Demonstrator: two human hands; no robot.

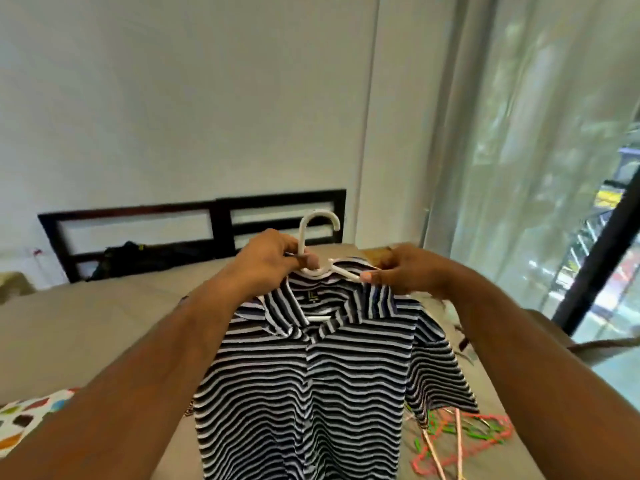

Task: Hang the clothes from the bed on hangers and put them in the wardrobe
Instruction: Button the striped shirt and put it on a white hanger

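Shirt (304, 393), striped dark and white, held up over bed (104, 323), front toward camera, hem cut off by lower edge of view. Low on the left, lying on bed, cloth (31, 420) with coloured patches. Low on the right, just beside shirt's sleeve, spare hangers (464, 438), pink and green, in a loose flat pile.

Farther up, both hands at shirt's collar. Left hand (273, 258): fingers curled round neck of white hanger (302, 237), just under hook. Right hand (405, 268): thumb and fingers pinching shirt's shoulder at hanger's arm on that side. Hanger inside shirt, hook upright and clear above collar, crossbar showing through open neck.

Beyond, tan sheet running back to dark headboard (221, 216), with dark bundle (128, 254) against it. Behind that, pale wall (190, 98); off to the right, sheer curtain (519, 150).
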